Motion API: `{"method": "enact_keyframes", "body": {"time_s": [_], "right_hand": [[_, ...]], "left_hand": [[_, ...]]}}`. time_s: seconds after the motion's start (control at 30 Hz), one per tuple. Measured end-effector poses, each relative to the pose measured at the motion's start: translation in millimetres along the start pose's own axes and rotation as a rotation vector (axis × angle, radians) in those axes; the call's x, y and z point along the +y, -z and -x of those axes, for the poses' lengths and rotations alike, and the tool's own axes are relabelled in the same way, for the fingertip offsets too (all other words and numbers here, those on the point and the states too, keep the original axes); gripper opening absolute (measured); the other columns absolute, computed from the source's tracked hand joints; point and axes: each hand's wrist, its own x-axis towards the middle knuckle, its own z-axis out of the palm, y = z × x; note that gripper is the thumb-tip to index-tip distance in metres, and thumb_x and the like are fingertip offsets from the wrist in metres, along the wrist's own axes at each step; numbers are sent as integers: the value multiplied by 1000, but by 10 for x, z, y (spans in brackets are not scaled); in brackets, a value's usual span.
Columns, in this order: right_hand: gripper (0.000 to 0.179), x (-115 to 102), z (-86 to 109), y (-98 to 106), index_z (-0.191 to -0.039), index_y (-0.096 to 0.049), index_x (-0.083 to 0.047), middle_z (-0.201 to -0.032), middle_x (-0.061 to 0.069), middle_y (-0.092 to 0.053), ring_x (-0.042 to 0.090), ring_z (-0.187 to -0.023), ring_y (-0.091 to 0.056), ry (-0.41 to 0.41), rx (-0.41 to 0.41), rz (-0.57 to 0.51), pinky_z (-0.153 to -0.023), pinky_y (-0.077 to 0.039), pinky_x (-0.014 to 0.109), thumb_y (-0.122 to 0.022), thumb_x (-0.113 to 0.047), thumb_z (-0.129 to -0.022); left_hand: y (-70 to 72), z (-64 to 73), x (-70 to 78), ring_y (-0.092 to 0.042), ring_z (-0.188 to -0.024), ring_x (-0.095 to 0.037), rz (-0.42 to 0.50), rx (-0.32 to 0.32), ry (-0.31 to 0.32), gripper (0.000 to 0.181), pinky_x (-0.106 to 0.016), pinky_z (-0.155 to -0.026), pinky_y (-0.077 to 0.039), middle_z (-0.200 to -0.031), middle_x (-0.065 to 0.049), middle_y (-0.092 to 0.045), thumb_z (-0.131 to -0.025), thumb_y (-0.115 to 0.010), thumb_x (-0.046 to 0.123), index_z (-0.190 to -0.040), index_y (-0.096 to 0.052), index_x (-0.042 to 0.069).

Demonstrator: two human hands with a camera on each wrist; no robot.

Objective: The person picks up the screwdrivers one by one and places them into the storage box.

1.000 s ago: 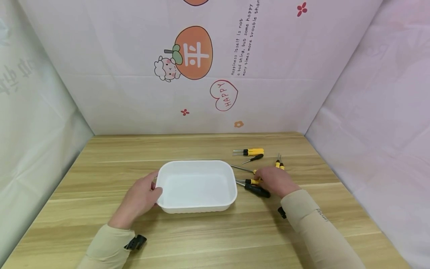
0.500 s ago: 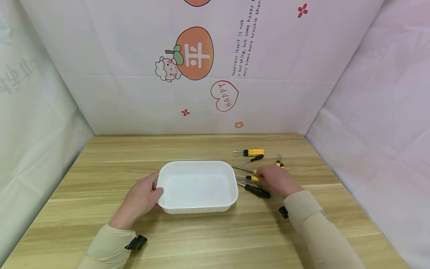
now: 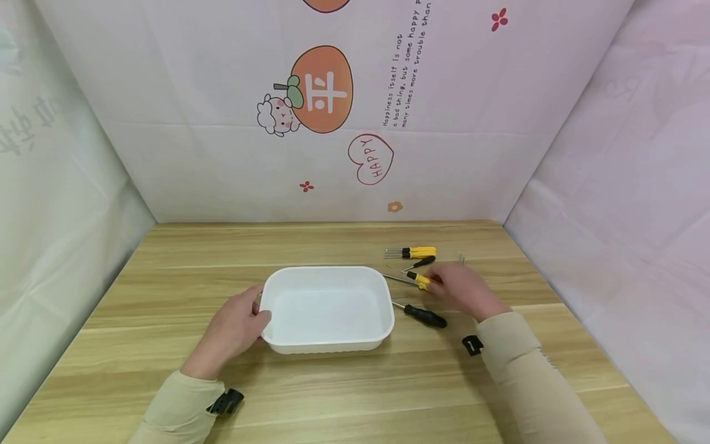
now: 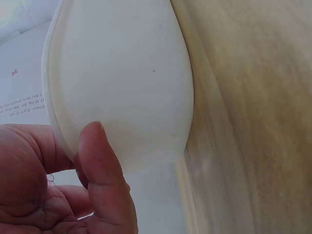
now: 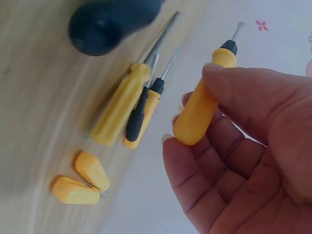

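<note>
My left hand (image 3: 235, 324) grips the left end of a white rectangular plastic bin (image 3: 327, 311), which stands on the table. Its thumb presses on the bin's wall (image 4: 131, 83) in the left wrist view. My right hand (image 3: 457, 287) pinches the yellow handle of a screwdriver (image 5: 200, 109) between thumb and fingers, the short metal tip pointing away from the palm. Below that hand, a larger yellow screwdriver (image 5: 119, 105) lies on the table. A black-handled screwdriver (image 3: 426, 316) lies nearer, its shaft reaching to the bin's right side.
Farther back lie several yellow screwdrivers (image 3: 421, 251) in a row and a small black screwdriver (image 3: 424, 261). Two short yellow handles (image 5: 75, 190) lie to the right, mostly hidden by my right hand in the head view. Printed white cloth (image 3: 222, 172) walls in the wooden table (image 3: 344, 394).
My right hand has picked up the yellow screwdriver from beside the black-handled one and moved it up and away from me. My left hand and the bin stay in place.
</note>
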Motion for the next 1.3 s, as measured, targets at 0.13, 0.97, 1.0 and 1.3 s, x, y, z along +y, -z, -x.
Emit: {"method": "enact_keyframes", "body": {"time_s": [0.13,0.97,1.0,1.3], "right_hand": [[21,-43,23,54,-117,-73,-4,-93,4,-70,17,-75,-55,3,15,-13,-72,-51,38,-67,-17,-101],[25,-321,16,219,-125,-72,-14,-107,0,-71,18,-91,-59,50,-7,-333,-81,-53,34,-67,-27,-104],[24,-340,13,224,-124,-72,-15,-106,0,-71,18,-91,-59,50,-10,-342,-80,-53,34,-67,-27,-103],[22,-519,-52,254,-124,-73,-17,-103,-2,-70,18,-88,-58,105,-9,-368,-78,-51,34,-65,-23,-104]], "left_hand": [[-9,3,0,-63,-62,-16,6,-3,6,61,-33,-58,-50,-90,-8,-63,-97,-54,14,-156,-42,4],[-51,51,35,-65,-61,-16,14,9,-26,57,-32,-58,-49,-86,-6,-63,-97,-56,13,-152,-47,2],[-51,51,35,-65,-61,-16,14,8,-27,57,-32,-58,-49,-86,-6,-63,-97,-56,14,-152,-47,3],[-65,31,32,-64,-61,-15,14,10,-16,57,-32,-58,-49,-86,-6,-63,-97,-55,15,-152,-47,3]]}}
